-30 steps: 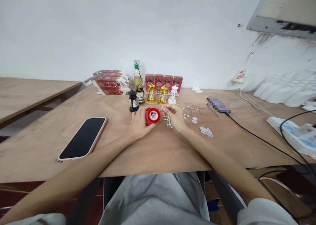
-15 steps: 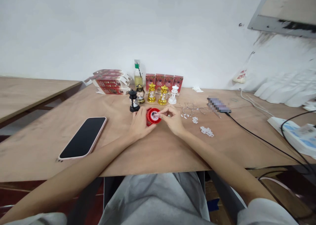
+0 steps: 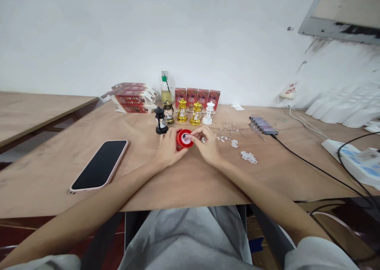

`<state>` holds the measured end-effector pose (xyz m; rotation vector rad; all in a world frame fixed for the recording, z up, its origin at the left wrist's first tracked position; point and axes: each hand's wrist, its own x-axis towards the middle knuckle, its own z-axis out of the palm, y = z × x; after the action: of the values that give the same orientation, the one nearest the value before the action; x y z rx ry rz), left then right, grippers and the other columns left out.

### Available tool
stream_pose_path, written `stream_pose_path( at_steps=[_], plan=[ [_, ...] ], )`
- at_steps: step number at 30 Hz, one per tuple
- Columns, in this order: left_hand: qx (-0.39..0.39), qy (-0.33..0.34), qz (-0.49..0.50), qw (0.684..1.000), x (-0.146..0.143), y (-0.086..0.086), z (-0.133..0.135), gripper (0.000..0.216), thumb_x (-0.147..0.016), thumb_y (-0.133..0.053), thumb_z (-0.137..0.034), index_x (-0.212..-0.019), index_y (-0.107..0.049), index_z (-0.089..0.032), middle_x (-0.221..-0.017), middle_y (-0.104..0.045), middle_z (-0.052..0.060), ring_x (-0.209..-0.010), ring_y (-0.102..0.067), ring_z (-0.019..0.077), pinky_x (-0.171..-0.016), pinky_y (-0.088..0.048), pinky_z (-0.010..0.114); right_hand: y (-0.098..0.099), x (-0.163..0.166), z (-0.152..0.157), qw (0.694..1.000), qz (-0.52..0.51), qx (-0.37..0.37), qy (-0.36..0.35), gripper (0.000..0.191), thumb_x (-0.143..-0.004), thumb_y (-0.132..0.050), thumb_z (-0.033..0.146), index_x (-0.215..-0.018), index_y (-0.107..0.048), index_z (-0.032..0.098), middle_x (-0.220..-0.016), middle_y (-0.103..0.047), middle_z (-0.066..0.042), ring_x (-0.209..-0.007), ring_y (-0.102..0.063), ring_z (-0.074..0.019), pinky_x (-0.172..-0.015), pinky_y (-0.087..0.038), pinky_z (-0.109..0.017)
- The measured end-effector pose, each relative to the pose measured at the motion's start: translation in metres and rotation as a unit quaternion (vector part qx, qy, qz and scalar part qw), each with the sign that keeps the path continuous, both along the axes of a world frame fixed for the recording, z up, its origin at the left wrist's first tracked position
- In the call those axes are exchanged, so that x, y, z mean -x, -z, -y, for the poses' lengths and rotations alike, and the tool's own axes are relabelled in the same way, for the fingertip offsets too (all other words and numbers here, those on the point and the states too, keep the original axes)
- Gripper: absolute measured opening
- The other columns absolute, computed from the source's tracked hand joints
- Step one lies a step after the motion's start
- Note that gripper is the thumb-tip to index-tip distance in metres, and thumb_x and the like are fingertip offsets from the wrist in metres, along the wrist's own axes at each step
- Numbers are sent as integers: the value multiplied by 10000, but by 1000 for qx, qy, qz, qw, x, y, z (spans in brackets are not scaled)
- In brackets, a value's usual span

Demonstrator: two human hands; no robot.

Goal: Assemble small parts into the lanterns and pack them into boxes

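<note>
My left hand point(image 3: 168, 148) is wrapped round a small red lantern point(image 3: 181, 144), which lies on its side with its round base facing me. Inside the base shows a white round recess with a dark spot in it. The thumb and forefinger of my right hand point(image 3: 208, 144) are pinched together at this recess; whatever they hold is too small to make out. Just behind my left hand stands a black lantern point(image 3: 161, 121). Further back are a black-and-gold lantern point(image 3: 168, 112), two gold lanterns point(image 3: 182, 112) and a white lantern point(image 3: 208, 114).
Red boxes point(image 3: 197, 98) stand by the wall beside a bottle point(image 3: 166, 90); flattened cartons point(image 3: 133, 100) are stacked left. Wire handles point(image 3: 228, 131) and white pieces point(image 3: 248, 157) lie right, near a cabled phone point(image 3: 263, 125). Another phone point(image 3: 101, 165) lies left; a power strip point(image 3: 353, 161) far right.
My right fingertips have shifted very slightly at the recess in the lantern's base. My left hand keeps its hold, and the other things stay where they were.
</note>
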<state>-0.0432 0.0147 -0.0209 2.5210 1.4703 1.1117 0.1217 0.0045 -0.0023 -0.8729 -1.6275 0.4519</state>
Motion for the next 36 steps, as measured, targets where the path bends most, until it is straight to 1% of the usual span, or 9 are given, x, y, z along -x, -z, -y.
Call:
stream_pose_path(
  at_steps=[4, 6, 10, 13, 16, 18, 24, 29, 36],
  plan=[
    [-1, -3, 4, 1000, 0, -1, 0, 564, -713, -573, -317, -1227, -380, -189, -1205, -527, 119, -1145, -506, 313, -923, -394, 463, -2, -13, -17, 998, -45, 38, 17, 255, -800, -619, 455, -743, -569, 212, -704, -580, 2, -635, -507, -120, -613, -420, -262],
    [2, -3, 7, 1000, 0, -3, 1, 562, -710, -571, -318, -1222, -380, -185, -1208, -529, 121, -1148, -505, 314, -928, -389, 474, -4, -26, -29, 995, -38, 89, 11, 315, -742, -659, 499, -703, -569, 199, -654, -574, 8, -598, -496, -113, -587, -409, -260],
    [9, -2, 12, 1000, 0, -5, 2, 544, -711, -567, -314, -1207, -388, -181, -1207, -533, 120, -1148, -508, 308, -934, -388, 473, -4, -53, -47, 963, 78, 251, -52, 380, -516, -812, 471, -590, -601, 163, -570, -608, -3, -549, -518, -115, -547, -403, -259],
    [5, -5, 12, 1000, 0, -5, 2, 544, -709, -573, -310, -1205, -391, -181, -1217, -528, 118, -1142, -513, 306, -934, -391, 465, -4, -65, -51, 936, 133, 309, -107, 346, -462, -839, 410, -599, -644, 159, -581, -650, -13, -567, -570, -129, -558, -429, -259],
    [4, -6, 10, 1000, 0, -4, 2, 542, -707, -574, -311, -1204, -393, -191, -1224, -528, 115, -1139, -516, 305, -932, -395, 458, -5, -68, -49, 914, 182, 314, -183, 296, -495, -822, 379, -651, -690, 165, -604, -673, -7, -587, -601, -131, -581, -452, -255],
    [3, -3, 11, 1000, 0, -3, 1, 543, -707, -572, -308, -1206, -390, -194, -1233, -527, 113, -1151, -511, 303, -935, -394, 455, -5, -68, -48, 906, 208, 306, -203, 290, -489, -825, 355, -669, -705, 162, -599, -670, -1, -583, -602, -127, -573, -448, -244],
    [3, -6, 8, 1000, 1, -3, 1, 556, -708, -577, -323, -1213, -388, -186, -1216, -529, 116, -1145, -512, 307, -933, -395, 459, -3, -69, -52, 922, 202, 287, -165, 309, -498, -826, 352, -703, -701, 158, -593, -666, 2, -549, -585, -113, -524, -424, -219],
    [3, -5, 6, 1000, 1, -3, 0, 554, -706, -580, -317, -1210, -391, -186, -1204, -534, 114, -1130, -518, 307, -930, -396, 458, -8, -77, -54, 938, 174, 269, -133, 254, -554, -802, 362, -664, -697, 158, -647, -702, -25, -602, -613, -128, -599, -465, -246],
    [5, -5, 6, 1000, 1, -4, 2, 544, -707, -580, -319, -1201, -394, -188, -1187, -539, 111, -1119, -523, 307, -930, -394, 466, -12, -91, -55, 888, 244, 331, -206, 199, -531, -806, 299, -646, -705, 171, -651, -720, -21, -622, -645, -149, -619, -467, -258]
  ],
)
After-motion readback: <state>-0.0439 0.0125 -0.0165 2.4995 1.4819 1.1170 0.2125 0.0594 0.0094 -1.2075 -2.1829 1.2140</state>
